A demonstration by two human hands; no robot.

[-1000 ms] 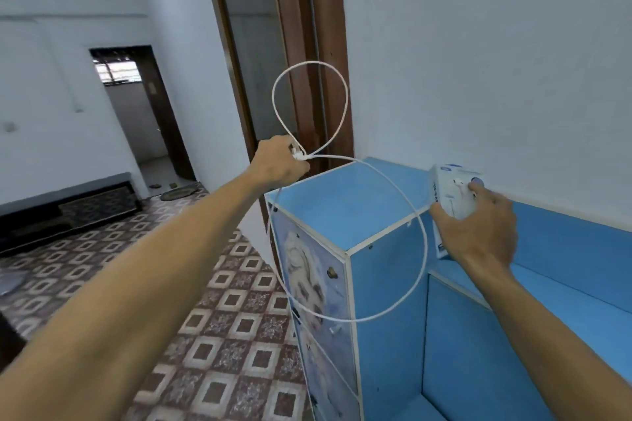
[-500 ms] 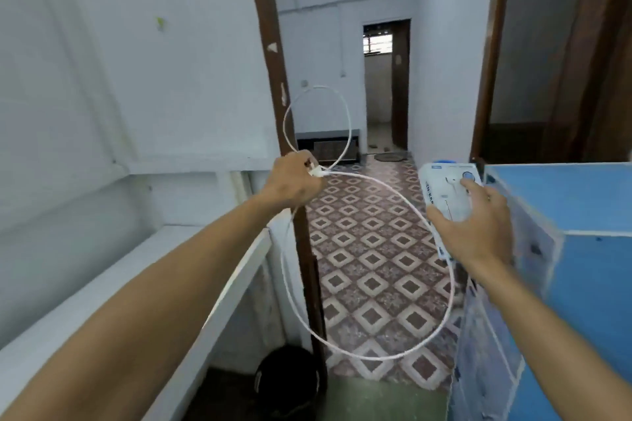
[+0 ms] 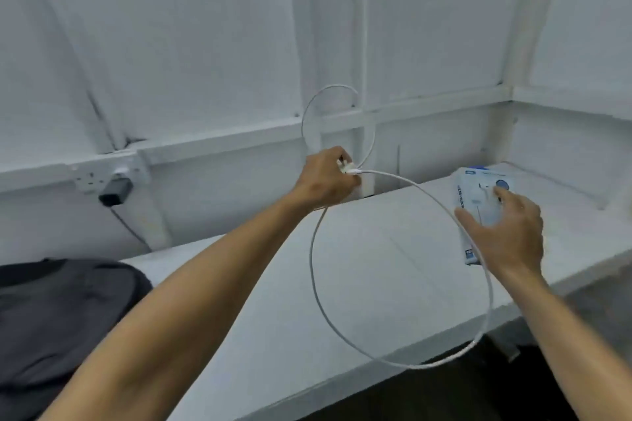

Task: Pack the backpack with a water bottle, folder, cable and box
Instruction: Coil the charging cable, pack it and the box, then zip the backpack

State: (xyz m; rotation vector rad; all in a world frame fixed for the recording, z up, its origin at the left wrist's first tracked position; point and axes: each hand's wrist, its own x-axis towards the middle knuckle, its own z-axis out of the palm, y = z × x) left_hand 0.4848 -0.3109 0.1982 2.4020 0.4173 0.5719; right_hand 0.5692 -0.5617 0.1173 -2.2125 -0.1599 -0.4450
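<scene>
With the left hand pinching the white cable in 2 slack loops and the right hand clutching the box, a dangling loop may snag the counter edge before reaching the backpack lying at left.

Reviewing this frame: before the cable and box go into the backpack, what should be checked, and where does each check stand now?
1. Cable secured in left hand: ok, pinched at its plug ends.
2. Box secured in right hand: ok, grip closed on it.
3. Cable loop hanging free: ok, no snag visible.
4. Backpack within reach on the ledge: ok, lower left.
5. Backpack opening unzipped: cannot tell.
6. Water bottle and folder already packed: cannot tell, neither visible.
</scene>
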